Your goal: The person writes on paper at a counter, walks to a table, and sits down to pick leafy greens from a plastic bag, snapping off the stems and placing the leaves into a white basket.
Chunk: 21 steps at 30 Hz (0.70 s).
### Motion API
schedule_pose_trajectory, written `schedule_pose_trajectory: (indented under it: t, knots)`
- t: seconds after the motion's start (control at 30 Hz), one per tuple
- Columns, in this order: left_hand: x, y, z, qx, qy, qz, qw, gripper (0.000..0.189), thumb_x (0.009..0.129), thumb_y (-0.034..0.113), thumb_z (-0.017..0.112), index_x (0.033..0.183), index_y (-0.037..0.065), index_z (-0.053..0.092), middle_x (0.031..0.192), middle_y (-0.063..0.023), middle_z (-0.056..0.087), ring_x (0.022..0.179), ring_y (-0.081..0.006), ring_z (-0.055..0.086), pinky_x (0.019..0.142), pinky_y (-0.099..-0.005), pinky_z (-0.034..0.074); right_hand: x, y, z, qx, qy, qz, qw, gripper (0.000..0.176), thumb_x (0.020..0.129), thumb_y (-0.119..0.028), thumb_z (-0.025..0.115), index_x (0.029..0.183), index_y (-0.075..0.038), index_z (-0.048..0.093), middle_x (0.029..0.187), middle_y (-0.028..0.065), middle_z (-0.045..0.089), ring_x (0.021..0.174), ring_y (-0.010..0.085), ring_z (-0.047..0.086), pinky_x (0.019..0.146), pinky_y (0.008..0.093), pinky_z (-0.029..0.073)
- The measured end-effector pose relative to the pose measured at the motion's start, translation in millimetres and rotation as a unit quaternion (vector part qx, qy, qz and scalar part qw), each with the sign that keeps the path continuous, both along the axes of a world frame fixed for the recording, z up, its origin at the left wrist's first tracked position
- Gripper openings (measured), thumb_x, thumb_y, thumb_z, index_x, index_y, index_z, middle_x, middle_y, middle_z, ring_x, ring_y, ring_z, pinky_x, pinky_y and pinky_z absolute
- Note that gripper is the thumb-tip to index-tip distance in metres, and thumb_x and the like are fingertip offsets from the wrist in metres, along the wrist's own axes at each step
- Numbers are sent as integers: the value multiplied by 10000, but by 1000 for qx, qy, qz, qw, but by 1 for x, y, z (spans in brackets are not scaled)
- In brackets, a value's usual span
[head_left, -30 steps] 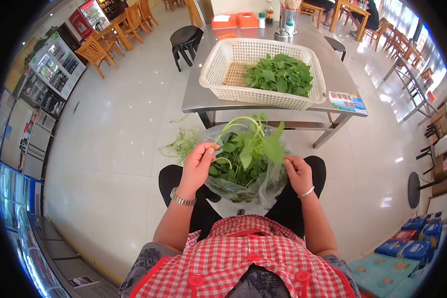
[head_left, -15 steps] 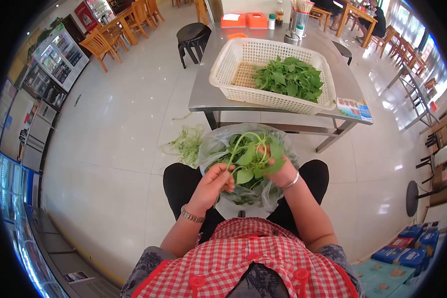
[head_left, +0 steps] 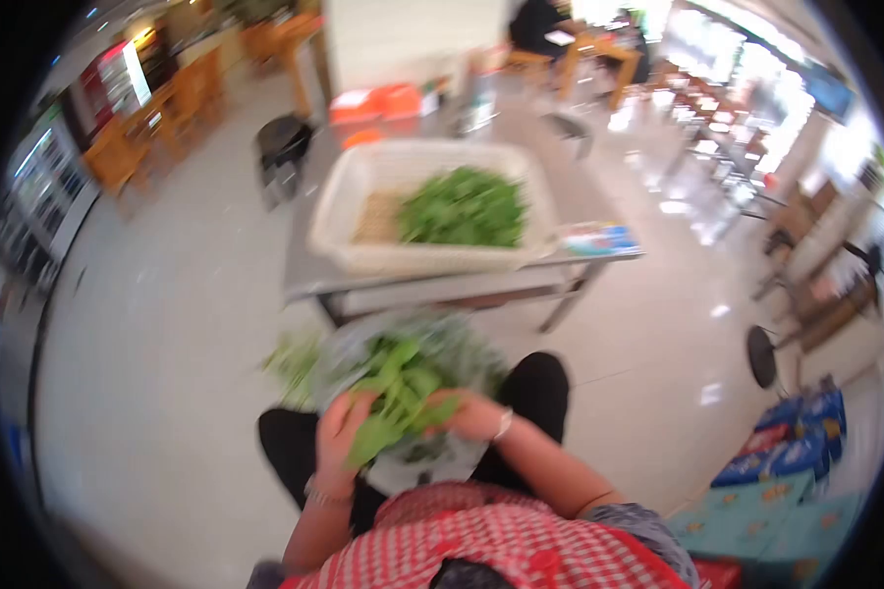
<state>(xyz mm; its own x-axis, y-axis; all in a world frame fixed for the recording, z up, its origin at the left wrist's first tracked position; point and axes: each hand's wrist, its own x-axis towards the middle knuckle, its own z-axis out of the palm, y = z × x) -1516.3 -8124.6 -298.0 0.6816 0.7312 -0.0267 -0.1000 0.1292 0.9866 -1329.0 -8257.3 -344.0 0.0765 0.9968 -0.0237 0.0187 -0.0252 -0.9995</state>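
A sprig of leafy greens [head_left: 400, 393] with broad leaves spans the space between my two hands, above an open plastic bag [head_left: 342, 346] with more greens inside. My left hand [head_left: 340, 437] is closed around its left side, leaves hanging past the fingers. On the other side, my right hand [head_left: 473, 416] grips the sprig's right part, its fingertips partly covered by leaf. Motion blur softens the finger details. The bag rests between my knees. To its left, a heap of pale green stems [head_left: 293, 365] lies on the floor.
A metal table [head_left: 584, 201] stands ahead, bearing a white plastic basket [head_left: 432, 259] with a pile of green leaves [head_left: 467, 208]. Orange boxes [head_left: 375, 102] sit at its back. A black stool [head_left: 285, 142] is left of it; stacked packages [head_left: 746, 515] are at lower right.
The view has swung right and up, so the table and basket appear further left and lower. The sprig has turned in my hands, its leaves now drooping toward my left hand.
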Motion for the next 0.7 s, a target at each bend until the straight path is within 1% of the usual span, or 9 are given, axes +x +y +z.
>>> schedule_pose_trajectory:
  t: [0.03,0.07,0.1,0.23,0.33,0.43,0.53,0.6,0.7]
  knots:
    - [0,0,1,42,12,6,999,175,943,108,532,1023,0,644,917,-14,629,784,-59,560,671,-216,461,-2,-2,-1,-22,36,5,999,225,887,-134,603,1086,-32,623,929,55,669,825,115,625,765,279,500]
    - [-3,1,0,102,30,9,994,184,939,104,529,1031,-11,639,897,-7,628,767,-59,556,657,-217,456,-10,-4,23,-62,-11,-10,998,216,901,-154,585,1074,-31,623,872,33,671,778,105,624,726,283,498]
    - [-5,1,-3,144,58,17,988,188,941,104,522,1020,-19,640,861,-10,632,743,-60,549,640,-222,447,-13,-5,18,-46,-8,-12,999,217,895,-159,590,1068,-31,623,871,39,674,772,112,626,721,286,495]
    - [0,-4,11,119,123,-6,985,152,917,112,571,927,-22,642,734,-4,590,633,-60,509,557,-231,416,-6,-11,15,-33,-106,-59,992,231,879,-151,589,1073,-27,612,898,83,681,778,148,634,729,295,489]
    - [0,-3,3,109,155,-27,982,147,898,107,588,841,-20,634,686,-4,574,618,-49,492,543,-227,396,5,-13,7,38,-285,-89,954,227,865,-114,590,1065,-6,592,970,143,665,833,174,632,747,326,485]
    - [0,-1,-21,104,129,-14,986,126,892,91,594,822,-11,617,665,-6,559,592,-44,475,524,-229,377,8,-15,16,53,-241,-98,964,217,881,-95,569,1079,-7,586,994,97,655,865,136,611,753,306,477]
    - [8,-11,-32,92,93,-6,991,125,896,93,591,825,-8,614,667,-3,557,588,-42,472,519,-225,375,-3,-9,8,95,26,-179,979,193,896,-83,542,1069,-9,584,897,45,639,832,108,574,760,280,468]
    - [11,-8,-50,81,63,1,995,124,900,94,587,828,-4,610,669,0,555,583,-41,470,515,-220,374,-1,0,3,109,51,-179,977,146,903,-66,532,1028,-7,580,857,10,598,823,86,534,755,261,454]
    - [9,-20,-23,67,18,12,998,123,906,97,582,832,1,604,672,4,552,576,-38,466,508,-214,371,-3,8,12,106,66,-187,974,90,908,-59,528,968,-6,570,822,-16,557,804,71,499,743,239,438]
